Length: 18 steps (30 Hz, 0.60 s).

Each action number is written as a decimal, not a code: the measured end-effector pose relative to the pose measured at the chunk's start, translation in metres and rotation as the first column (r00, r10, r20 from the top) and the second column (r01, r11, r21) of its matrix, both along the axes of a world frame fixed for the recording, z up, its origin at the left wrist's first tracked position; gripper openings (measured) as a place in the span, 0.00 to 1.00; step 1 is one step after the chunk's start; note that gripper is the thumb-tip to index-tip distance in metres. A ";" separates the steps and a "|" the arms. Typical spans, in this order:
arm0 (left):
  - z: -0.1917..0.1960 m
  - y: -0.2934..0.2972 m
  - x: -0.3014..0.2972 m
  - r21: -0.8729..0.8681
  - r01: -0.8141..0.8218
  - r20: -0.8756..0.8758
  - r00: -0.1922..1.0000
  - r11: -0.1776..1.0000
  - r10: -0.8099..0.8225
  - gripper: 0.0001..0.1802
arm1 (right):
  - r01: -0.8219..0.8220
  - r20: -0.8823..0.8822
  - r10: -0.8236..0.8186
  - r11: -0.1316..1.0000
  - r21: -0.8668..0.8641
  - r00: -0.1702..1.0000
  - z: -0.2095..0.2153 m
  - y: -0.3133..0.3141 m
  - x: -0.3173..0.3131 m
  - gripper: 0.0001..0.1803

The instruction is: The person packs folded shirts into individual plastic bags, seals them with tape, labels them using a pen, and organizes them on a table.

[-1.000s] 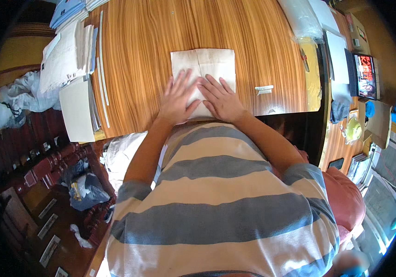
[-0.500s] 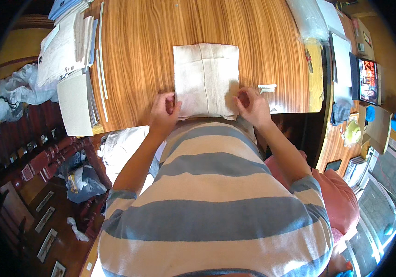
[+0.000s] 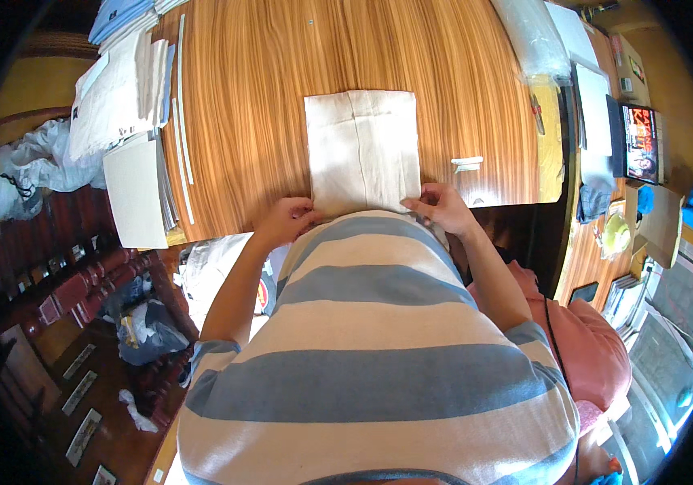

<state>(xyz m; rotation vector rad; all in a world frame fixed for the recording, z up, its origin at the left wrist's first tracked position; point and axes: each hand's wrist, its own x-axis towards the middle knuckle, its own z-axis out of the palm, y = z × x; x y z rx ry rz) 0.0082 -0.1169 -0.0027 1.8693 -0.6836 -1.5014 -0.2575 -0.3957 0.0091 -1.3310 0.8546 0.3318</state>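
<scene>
We see a folded, cream-coloured rectangle of cloth (image 3: 363, 149) lying flat on the striped wooden desk (image 3: 257, 89), its near edge at the desk's front rim. Our left hand (image 3: 286, 220) pinches the cloth's near left corner, and our right hand (image 3: 442, 206) pinches its near right corner; each grip is closed narrowly on the fabric edge, fingers curled, so the cloth stretches away from both hands toward the far side of the desk. A small pale strip (image 3: 467, 162) lies on the desk just right of the cloth, near the right hand. Well to the left of the cloth sits a stack of white papers and folded sheets (image 3: 124, 121); to its far right lie a clear plastic bag (image 3: 534, 36) and more white sheets. The cloth's nearest edge is hidden by our striped grey-and-cream shirt (image 3: 371, 356), and the fingertips under the fabric are hard to make out.
</scene>
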 end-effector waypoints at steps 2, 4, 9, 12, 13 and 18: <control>0.012 -0.005 0.010 0.060 0.010 0.000 1.000 0.998 -0.010 0.16 | -0.050 0.034 0.053 0.994 -0.096 0.998 -0.004 0.003 -0.004 0.14; 0.018 -0.005 0.012 0.016 0.014 0.066 0.998 1.000 -0.015 0.15 | -0.183 0.051 0.213 0.922 -0.342 0.976 -0.009 0.008 -0.009 0.14; 0.015 0.000 0.015 -0.036 0.304 0.410 0.873 0.952 -0.263 0.11 | -0.114 0.261 0.409 0.697 -0.708 0.874 -0.014 0.014 -0.017 0.07; 0.010 0.009 0.012 -0.064 0.337 0.445 0.852 0.939 -0.276 0.12 | -0.136 0.247 0.424 0.692 -0.709 0.871 -0.011 0.018 -0.024 0.07; 0.011 0.011 0.011 -0.059 0.328 0.426 0.862 0.943 -0.274 0.12 | -0.156 0.236 0.432 0.696 -0.701 0.870 -0.009 0.018 -0.024 0.07; 0.014 0.010 0.012 -0.008 0.342 0.411 0.858 0.940 -0.309 0.13 | -0.213 0.158 0.467 0.645 -0.734 0.870 -0.003 0.017 -0.021 0.11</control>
